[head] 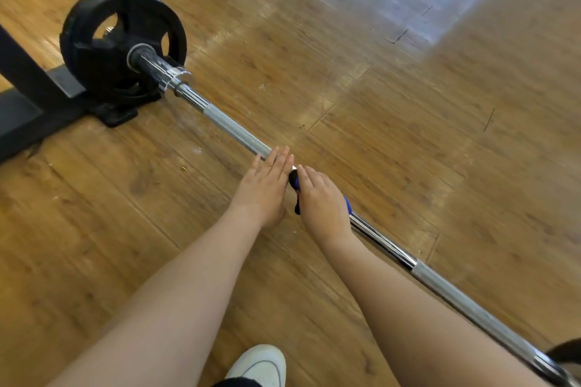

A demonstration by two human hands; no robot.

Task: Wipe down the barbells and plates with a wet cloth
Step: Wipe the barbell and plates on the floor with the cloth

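A chrome barbell (229, 129) runs diagonally across the wooden floor from upper left to lower right. A black weight plate (103, 41) sits on its far end. My right hand (320, 201) is wrapped round the bar with a dark blue and black cloth (295, 181) folded around the shaft under it. Just left of the cloth, my left hand (267, 185) lies with straight fingers on the knurled part of the bar.
A black rack base (37, 104) with a slanted post stands at the far left, beside the plate. My white shoe (261, 364) is at the bottom edge. A dark object (566, 352) shows at the lower right corner by the bar's near end.
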